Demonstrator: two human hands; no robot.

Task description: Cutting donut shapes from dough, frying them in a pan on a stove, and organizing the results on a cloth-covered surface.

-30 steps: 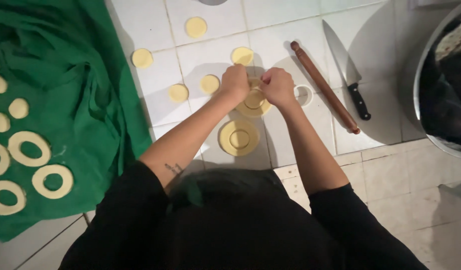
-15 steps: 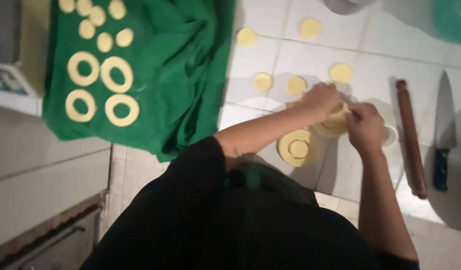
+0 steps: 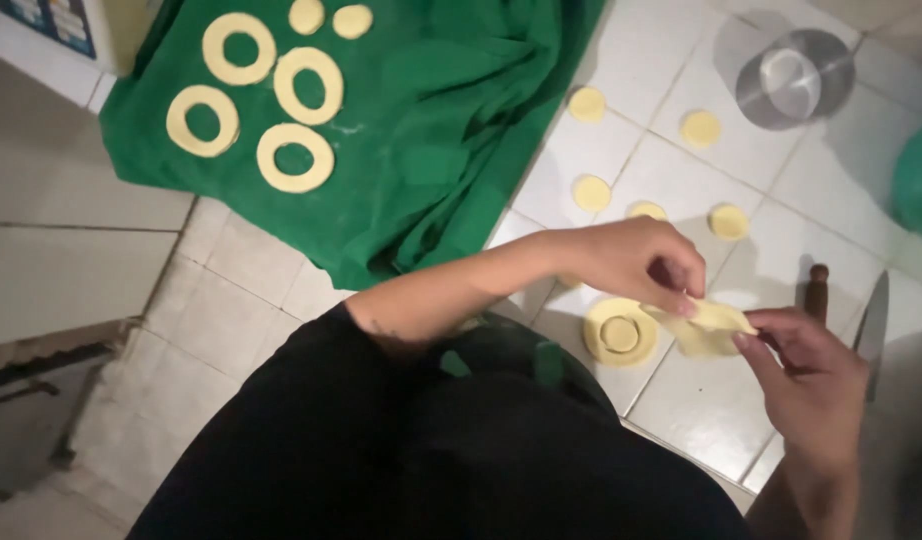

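Note:
My left hand (image 3: pixel 636 262) and my right hand (image 3: pixel 806 365) both pinch a thin pale dough piece (image 3: pixel 711 328), lifted just above the white tiled floor (image 3: pixel 701 400). Directly left of it lies a cut dough round with a centre disc (image 3: pixel 618 331). Several small dough discs (image 3: pixel 592 193) lie on the tiles beyond my hands. Several dough rings (image 3: pixel 295 157) and small discs (image 3: pixel 352 20) rest on a green cloth (image 3: pixel 431 150) at the upper left.
A round metal cutter (image 3: pixel 793 77) stands at the upper right. The rolling pin's end (image 3: pixel 817 285) and a knife blade (image 3: pixel 873 320) lie to the right of my hands. A green object (image 3: pixel 921 190) shows at the right edge. My black clothing fills the bottom.
The view has swung left. My hands have lifted a dough piece off the tiles and hold it between them, nearer to me than before.

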